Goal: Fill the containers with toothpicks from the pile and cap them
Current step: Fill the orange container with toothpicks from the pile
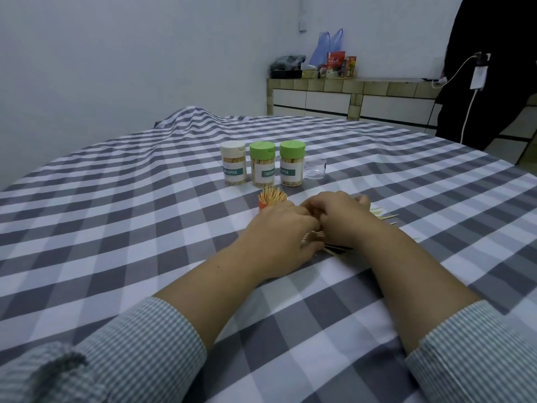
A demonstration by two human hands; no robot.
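a grey and white checked cloth [116, 216] covers the table and rises in a rumpled fold at its far edge. beyond the cloth's far right corner stands a tiled counter [343, 82] with white panels along its front. on the counter's left end lies a dark bundle [286, 65]; just right of that, also on the counter, stand a blue plastic bag [327, 45] and some red and coloured packets [338, 64]. right of the counter hangs a dark garment [494, 68], and a white cable [467, 106] runs down in front of it. a plain pale wall [130, 53] lies behind the counter.
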